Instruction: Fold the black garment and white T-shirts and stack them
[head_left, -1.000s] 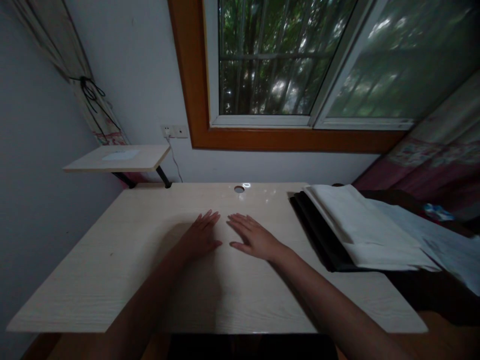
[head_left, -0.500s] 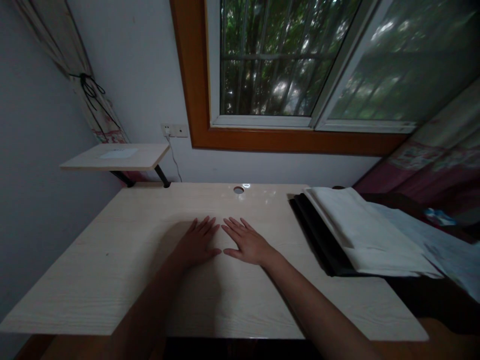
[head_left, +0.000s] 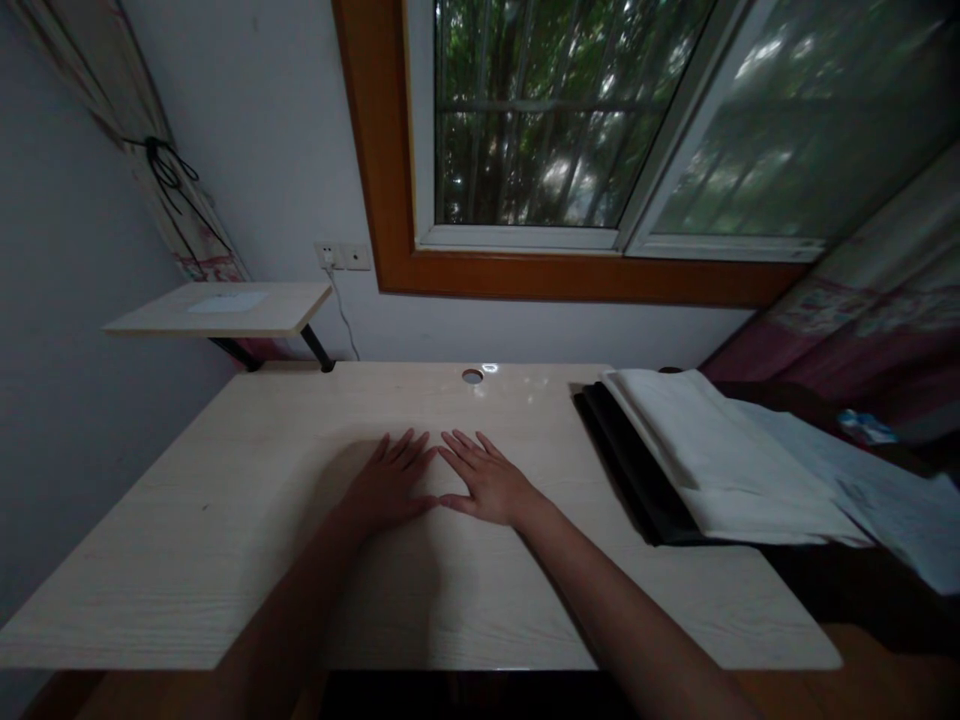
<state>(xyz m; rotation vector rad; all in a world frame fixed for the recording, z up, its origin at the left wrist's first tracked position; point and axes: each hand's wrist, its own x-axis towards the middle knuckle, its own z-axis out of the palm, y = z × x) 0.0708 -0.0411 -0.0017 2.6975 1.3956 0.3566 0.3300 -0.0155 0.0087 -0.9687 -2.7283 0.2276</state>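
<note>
My left hand (head_left: 388, 484) lies palm down on the pale wood-grain desk (head_left: 247, 430), its fingers stretched out and slightly spread. Beside it, my right hand (head_left: 491, 482) rests flat in the same way, fingers apart. The thumb tips and forefinger tips of the two hands meet or nearly meet near the middle of the desk. Neither hand holds anything. A shadow falls over the left hand and the desk around it.
Folded white cloth or paper sheets (head_left: 735, 460) lie on a black folded item (head_left: 615, 465) at the right. A small raised shelf (head_left: 285, 310) with a paper (head_left: 227, 302) stands back left. Behind the hands is a round cable hole (head_left: 472, 377); a window (head_left: 540, 120) is beyond.
The hands have come slightly closer, so their thumb and forefinger tips now touch or almost touch. The whole view has shifted a little; the other things stay in place.
</note>
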